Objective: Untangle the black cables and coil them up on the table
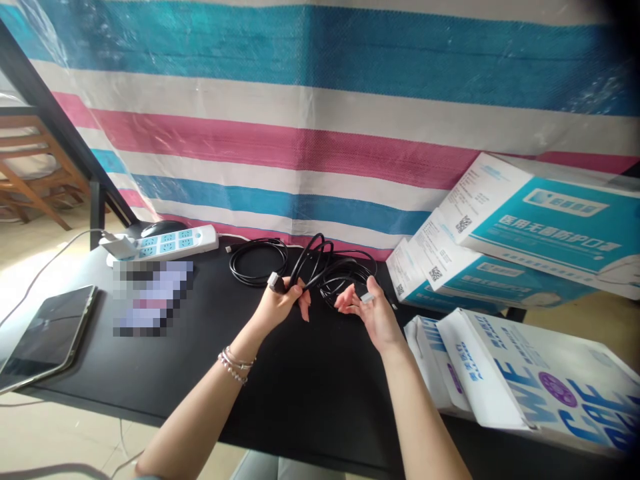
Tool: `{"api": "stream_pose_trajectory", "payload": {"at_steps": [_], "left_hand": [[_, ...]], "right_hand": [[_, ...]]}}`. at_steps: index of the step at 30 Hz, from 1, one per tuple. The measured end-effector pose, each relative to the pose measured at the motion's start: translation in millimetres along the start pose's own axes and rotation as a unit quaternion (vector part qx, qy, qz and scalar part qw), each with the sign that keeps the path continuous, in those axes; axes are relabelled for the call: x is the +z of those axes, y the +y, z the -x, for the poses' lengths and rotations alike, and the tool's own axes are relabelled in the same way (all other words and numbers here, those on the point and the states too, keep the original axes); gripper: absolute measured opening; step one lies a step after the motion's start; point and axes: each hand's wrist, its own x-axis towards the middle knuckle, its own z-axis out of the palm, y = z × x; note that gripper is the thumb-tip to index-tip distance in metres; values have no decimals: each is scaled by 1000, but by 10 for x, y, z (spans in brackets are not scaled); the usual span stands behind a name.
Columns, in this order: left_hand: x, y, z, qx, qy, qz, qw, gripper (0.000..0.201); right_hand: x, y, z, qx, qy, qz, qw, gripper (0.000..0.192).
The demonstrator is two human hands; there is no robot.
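Black cable (330, 267) lies in loose loops at the centre of the frame, on the black table (300, 387), and both your hands are on it. Your left hand (283, 303) is closed around a bunch of the loops, with one silver plug (273, 280) sticking up beside the thumb. Your right hand (373, 313) is palm up, fingers loosely curled, and the other silver plug (367, 297) rests on the fingertips. A second black coil (257, 261) lies flat just left of the held loops. White power strip (165, 243) sits at upper left, tablet (47, 333) at the left edge. Blue-and-white boxes (525, 227) are stacked at right, in front of a striped tarp (320, 113).
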Motion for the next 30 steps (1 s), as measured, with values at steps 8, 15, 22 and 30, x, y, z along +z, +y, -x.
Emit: {"api": "stream_pose_trajectory", "payload": {"at_steps": [8,15,22,30], "left_hand": [[-12,-49,13,3,12,-4,1000,46],[-107,-11,-4,0,112,3,994,49],[-168,70,-17,-70,31,176,982,59],[-118,14,-5,-121,-52,281,951,53]], "right_hand": [[-79,46,-48,-137,65,-10,988,28],[-58,50,-13,-152,-62,29,986,35],[-12,107,-46,-159,-17,85,983,26],[9,147,-65,-230,114,141,956,13]]}}
